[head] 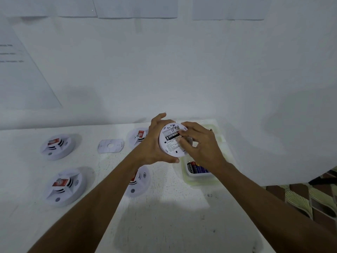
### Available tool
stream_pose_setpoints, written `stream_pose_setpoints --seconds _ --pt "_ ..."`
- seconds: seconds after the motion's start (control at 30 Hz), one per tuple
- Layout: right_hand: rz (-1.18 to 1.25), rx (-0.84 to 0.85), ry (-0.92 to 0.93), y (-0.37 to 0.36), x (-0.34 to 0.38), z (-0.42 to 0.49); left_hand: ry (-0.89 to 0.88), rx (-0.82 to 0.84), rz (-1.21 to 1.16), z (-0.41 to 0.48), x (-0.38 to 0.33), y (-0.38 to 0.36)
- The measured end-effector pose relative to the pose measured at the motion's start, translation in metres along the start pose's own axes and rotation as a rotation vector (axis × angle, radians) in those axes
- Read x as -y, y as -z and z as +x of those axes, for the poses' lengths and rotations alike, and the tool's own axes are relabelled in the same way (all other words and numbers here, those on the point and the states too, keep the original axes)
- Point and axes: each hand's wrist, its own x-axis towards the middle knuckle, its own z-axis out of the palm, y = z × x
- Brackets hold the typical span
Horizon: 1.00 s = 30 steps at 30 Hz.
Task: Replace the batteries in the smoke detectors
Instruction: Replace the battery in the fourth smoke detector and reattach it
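- The left hand is gripping a smoke detector around its rim, holding it back side up above the table.
- The right hand is pinching the end of a battery lying in the open compartment. I cannot tell whether it is going in or coming out.
- A tray of spare batteries is sitting beneath the right wrist.
- A detached mounting plate is lying to the left of the left hand.
- Four other detectors are sitting closed, left of and under the left forearm, so most of the job is probably remaining.
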Motion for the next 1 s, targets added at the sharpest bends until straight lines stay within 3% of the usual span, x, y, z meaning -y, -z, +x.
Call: stream_pose_setpoints --seconds 0.13,0.23,0.33,0.47,0.7,0.9,1.0 --pt "0.102 0.075 -0.034 0.003 -0.008 0.004 0.035 -0.002 -0.018 0.000 0.007 0.000" --pt "0.211 0.120 -0.160 0.012 -0.017 0.020 0.080 0.026 -0.005 0.003 0.012 0.001" --pt "0.083 0.136 -0.324 0.021 -0.039 0.041 0.114 0.037 0.015 0.006 0.014 0.006" --pt "-0.162 0.424 -0.487 0.022 -0.074 0.064 0.125 0.032 0.014 0.010 0.020 0.014" --pt "-0.231 0.742 -0.593 -0.003 -0.082 0.086 0.118 0.032 0.027 0.011 0.031 0.023" --pt "-0.215 0.689 -0.555 -0.004 -0.081 0.083 0.151 0.029 0.013 0.013 0.034 0.025" --pt "-0.065 0.585 -0.619 0.004 -0.075 0.082 0.160 0.034 0.005 0.013 0.034 0.024"
